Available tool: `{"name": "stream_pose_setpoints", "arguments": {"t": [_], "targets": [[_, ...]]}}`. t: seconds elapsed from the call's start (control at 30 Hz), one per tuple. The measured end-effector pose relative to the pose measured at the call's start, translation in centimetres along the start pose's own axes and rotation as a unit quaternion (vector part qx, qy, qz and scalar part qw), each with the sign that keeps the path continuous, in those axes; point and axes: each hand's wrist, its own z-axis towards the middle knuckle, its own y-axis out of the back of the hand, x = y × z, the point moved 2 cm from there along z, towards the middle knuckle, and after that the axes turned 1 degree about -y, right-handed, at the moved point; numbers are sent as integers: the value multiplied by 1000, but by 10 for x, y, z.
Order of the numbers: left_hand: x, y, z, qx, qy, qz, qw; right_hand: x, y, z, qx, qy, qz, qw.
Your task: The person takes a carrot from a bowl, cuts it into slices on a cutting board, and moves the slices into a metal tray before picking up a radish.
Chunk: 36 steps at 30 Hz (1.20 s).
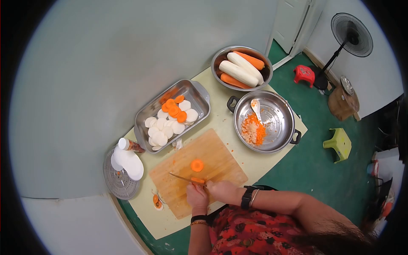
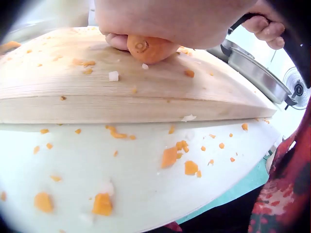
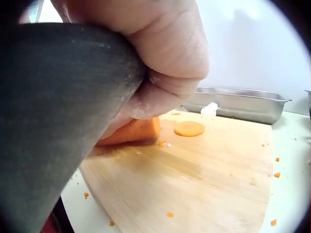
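My left hand (image 1: 196, 198) holds down a carrot (image 2: 150, 48) on the wooden cutting board (image 1: 212, 144), its cut face showing in the right wrist view. In my right hand (image 1: 222, 191) is the dark handle (image 3: 68, 97) of a knife. The knife's blade (image 1: 180, 177) points left across the board, just beyond the left fingers and right by the carrot. One round carrot slice (image 1: 196, 165) lies flat on the board past the blade. Small orange and white bits are scattered on the board and around it.
Behind the board stands a metal tray (image 1: 143, 127) of white and orange slices. A pot (image 1: 276, 146) with chopped bits and a spoon (image 1: 256, 108) is at right, near a bowl (image 1: 216, 63) of whole carrots and white radishes. A jar (image 1: 135, 146) and perforated disc (image 1: 123, 187) sit left.
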Motion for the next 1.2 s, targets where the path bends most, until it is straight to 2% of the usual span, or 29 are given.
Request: {"name": "stream_pose_setpoints", "arguments": {"t": [0.27,0.57,0.87,1.1,1.2], "targets": [[-5,3,1,-4,-5,3,1000,-1,-2,-1,15,-30,4,999],[-12,7,4,-9,-22,-12,1000,4,0,2,-23,9,16,1000],[-5,2,5,-14,-33,-23,999,3,-7,3,-27,-7,-1,1000],[-4,1,4,-32,-69,-24,997,-1,-4,-7,19,-33,13,999],[-3,-1,2,-11,-47,-5,999,0,2,-13,39,-46,25,998]]}}
